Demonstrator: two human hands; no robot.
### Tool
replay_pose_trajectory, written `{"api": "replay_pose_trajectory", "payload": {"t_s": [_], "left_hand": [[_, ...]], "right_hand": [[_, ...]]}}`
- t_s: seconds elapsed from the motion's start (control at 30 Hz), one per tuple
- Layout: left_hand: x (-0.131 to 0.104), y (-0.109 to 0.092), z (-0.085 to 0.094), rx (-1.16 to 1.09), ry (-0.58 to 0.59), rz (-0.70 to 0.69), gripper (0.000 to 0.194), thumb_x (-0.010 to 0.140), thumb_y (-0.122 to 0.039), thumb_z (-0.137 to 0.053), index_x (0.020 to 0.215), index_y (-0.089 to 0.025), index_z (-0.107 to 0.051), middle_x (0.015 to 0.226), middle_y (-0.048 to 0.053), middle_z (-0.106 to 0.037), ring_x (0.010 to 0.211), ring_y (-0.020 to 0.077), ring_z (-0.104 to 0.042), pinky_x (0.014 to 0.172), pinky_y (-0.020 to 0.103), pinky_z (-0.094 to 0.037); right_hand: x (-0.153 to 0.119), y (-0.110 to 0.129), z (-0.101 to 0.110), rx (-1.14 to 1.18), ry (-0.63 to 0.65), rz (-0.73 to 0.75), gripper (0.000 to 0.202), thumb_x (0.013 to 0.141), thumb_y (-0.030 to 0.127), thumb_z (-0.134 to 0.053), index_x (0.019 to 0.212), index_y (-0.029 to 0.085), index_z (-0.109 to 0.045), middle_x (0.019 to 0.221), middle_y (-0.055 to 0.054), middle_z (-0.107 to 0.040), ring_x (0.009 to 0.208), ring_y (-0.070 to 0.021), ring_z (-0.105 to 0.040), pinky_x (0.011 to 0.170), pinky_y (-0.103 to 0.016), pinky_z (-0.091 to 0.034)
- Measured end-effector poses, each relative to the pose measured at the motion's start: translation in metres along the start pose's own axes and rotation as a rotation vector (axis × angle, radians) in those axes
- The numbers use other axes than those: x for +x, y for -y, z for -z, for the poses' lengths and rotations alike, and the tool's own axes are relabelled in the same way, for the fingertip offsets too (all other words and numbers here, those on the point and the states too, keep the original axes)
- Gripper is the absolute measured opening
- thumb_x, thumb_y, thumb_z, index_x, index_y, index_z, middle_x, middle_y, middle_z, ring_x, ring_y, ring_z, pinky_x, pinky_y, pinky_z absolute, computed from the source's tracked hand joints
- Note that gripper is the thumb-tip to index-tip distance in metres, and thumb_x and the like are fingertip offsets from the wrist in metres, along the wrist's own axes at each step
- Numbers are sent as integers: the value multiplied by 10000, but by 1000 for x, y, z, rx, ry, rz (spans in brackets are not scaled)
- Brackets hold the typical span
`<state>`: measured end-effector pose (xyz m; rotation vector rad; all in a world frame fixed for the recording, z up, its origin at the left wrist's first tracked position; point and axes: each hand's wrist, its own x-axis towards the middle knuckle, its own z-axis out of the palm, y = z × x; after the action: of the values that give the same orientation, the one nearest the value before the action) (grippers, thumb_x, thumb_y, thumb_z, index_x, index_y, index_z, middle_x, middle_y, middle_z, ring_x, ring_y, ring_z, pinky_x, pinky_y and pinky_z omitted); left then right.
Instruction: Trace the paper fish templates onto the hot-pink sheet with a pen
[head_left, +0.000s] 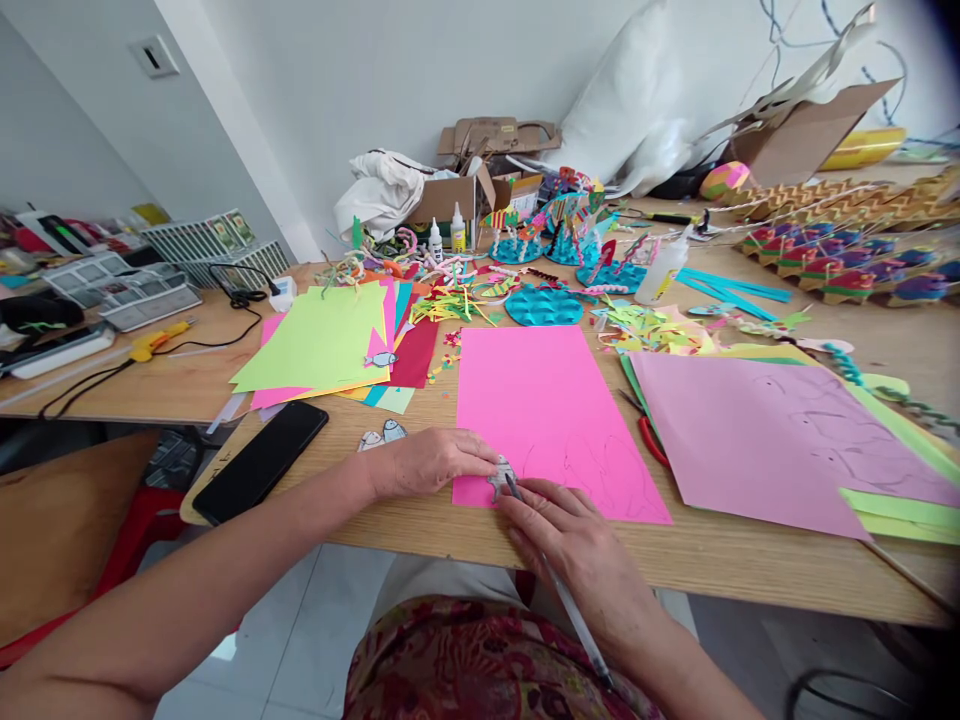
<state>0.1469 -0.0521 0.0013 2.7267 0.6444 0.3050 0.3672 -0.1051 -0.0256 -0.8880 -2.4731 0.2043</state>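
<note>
A bright pink sheet (525, 390) lies on the wooden table, with pencil outlines along its lower right part. On its lower left corner sits a small grey paper fish (503, 470). The fingertips of my left hand (439, 462) press on the fish's left edge, its fingers stretched out flat. My right hand (566, 525) is closed around a pen (566, 600), whose tip touches the fish. Two more paper fish (382, 434) lie left of the sheet, behind my left wrist. Another fish cutout (382, 359) rests on the yellow-green paper stack (319, 335).
A black phone (262, 462) lies at the left front edge. Red-handled scissors (651, 440) are partly under the mauve sheet (750, 430) at right. Glue bottles (664, 268), blue crafts (544, 306), paper scraps and painted egg cartons (847, 265) stand behind.
</note>
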Motion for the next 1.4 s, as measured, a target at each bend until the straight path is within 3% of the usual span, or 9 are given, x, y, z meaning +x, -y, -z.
{"api": "replay_pose_trajectory", "payload": {"t_s": [0.47, 0.97, 1.13, 1.27, 1.4], "left_hand": [[-4, -7, -3, 91, 18, -30, 353, 887, -47, -342, 1199, -62, -508, 1232, 133, -524, 1155, 204, -440, 980, 329, -384], [-5, -4, -10, 66, -48, -10, 353, 882, -51, -348, 1190, -71, -518, 1213, 140, -534, 1138, 208, -450, 964, 341, -394], [-5, -5, -9, 56, -44, -14, 355, 885, -55, -339, 1192, -73, -515, 1211, 137, -535, 1138, 213, -447, 968, 344, -389], [-5, -6, -8, 49, -29, 9, 385, 887, -56, -319, 1231, -110, -486, 1224, 123, -523, 1148, 210, -437, 972, 349, -385], [-6, -7, -9, 62, -20, 12, 391, 877, -46, -316, 1228, -84, -484, 1228, 135, -515, 1151, 217, -427, 981, 360, -376]], "right_hand": [[-1, 1, 0, -16, 19, -2, 216, 887, 243, -455, 1066, 201, -568, 1058, -47, -656, 1036, -211, -519, 826, -346, -399], [0, 1, 0, -25, 13, -5, 217, 879, 233, -464, 1066, 195, -567, 1062, -64, -657, 1026, -224, -535, 806, -367, -429], [1, -2, 2, 69, -70, -14, 207, 865, 186, -457, 1023, 191, -589, 997, -76, -679, 966, -223, -579, 792, -366, -471], [-1, -8, 8, 234, -193, -148, 236, 871, 190, -422, 1035, 161, -589, 948, -97, -675, 889, -177, -621, 729, -277, -514], [-1, -9, 11, 289, -205, -225, 232, 861, 211, -432, 997, 167, -615, 921, -91, -677, 862, -174, -635, 728, -268, -520]]}}
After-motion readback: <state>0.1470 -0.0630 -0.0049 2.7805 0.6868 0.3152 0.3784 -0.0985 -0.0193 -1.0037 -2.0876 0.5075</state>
